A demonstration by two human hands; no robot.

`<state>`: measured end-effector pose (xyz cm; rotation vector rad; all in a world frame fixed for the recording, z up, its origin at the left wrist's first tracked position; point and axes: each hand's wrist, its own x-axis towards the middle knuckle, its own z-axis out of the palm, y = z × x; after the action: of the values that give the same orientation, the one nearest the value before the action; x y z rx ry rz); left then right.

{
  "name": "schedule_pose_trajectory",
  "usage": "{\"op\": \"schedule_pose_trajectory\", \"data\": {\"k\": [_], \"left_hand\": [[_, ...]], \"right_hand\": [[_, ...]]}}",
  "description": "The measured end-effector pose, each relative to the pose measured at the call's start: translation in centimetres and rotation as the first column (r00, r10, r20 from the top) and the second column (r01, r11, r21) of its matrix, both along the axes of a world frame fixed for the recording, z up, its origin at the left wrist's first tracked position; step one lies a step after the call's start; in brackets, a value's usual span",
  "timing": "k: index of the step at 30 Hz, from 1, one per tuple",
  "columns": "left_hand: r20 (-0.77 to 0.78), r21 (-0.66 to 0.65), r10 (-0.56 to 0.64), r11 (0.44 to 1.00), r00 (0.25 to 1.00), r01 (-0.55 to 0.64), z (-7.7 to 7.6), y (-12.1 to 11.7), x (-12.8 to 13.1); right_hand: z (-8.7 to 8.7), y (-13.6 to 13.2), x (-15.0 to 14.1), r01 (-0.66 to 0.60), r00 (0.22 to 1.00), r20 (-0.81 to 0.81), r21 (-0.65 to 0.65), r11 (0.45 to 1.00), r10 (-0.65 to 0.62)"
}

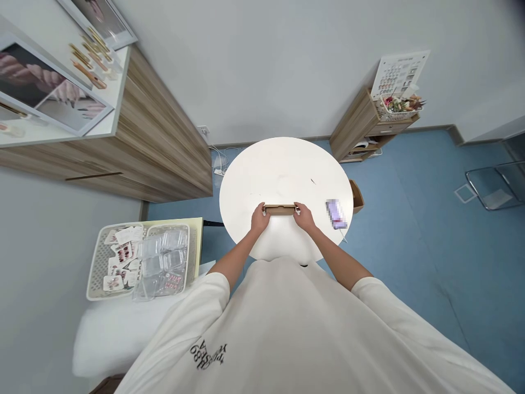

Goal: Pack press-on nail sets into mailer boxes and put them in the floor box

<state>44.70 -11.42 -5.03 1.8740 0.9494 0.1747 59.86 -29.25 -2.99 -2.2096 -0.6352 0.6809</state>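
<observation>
A small brown cardboard box (280, 210) is at the near half of the round white table (283, 164). My left hand (260, 218) grips its left end, and my right hand (303, 216) grips its right end, fingers curled round the edges. The box's long side faces me; what is inside cannot be seen. To the right of my right hand lies a purple, pixel-blurred object (336, 213) with a white cable at its lower end.
At left, a basket (93, 268) of printed cards stands beside another with clear plastic cases (164, 257). A wooden cabinet (164, 131) rises behind them. Right of the table are a bin (356, 197), a small cabinet (355, 123) and a metal-framed chair (488, 205).
</observation>
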Motion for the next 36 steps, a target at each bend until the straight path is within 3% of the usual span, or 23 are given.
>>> {"op": "schedule_pose_trajectory", "data": {"k": [8, 15, 22, 31, 36], "left_hand": [[-0.058, 0.200, -0.024, 0.979, 0.998, 0.035, -0.7, 0.3, 0.7], [-0.016, 0.156, -0.072, 0.985, 0.997, 0.074, -1.0, 0.7, 0.6], [0.020, 0.140, -0.094, 0.986, 0.995, 0.090, -1.0, 0.6, 0.5], [0.030, 0.165, -0.119, 0.980, 0.992, 0.112, -1.1, 0.6, 0.3], [0.033, 0.189, -0.152, 0.972, 0.988, 0.143, -1.1, 0.8, 0.0]], "right_hand": [[-0.5, 0.2, 0.8, -0.021, 1.000, 0.008, -0.048, 0.999, 0.021], [-0.4, 0.1, 0.3, -0.006, 0.998, 0.066, -0.091, 0.996, 0.012], [-0.3, 0.1, 0.1, -0.093, 0.983, 0.144, -0.167, 0.982, 0.117], [0.1, 0.3, 0.2, -0.128, 0.975, 0.153, -0.205, 0.970, 0.161], [0.0, 0.1, 0.2, -0.110, 0.988, 0.090, -0.161, 0.981, 0.126]]}}
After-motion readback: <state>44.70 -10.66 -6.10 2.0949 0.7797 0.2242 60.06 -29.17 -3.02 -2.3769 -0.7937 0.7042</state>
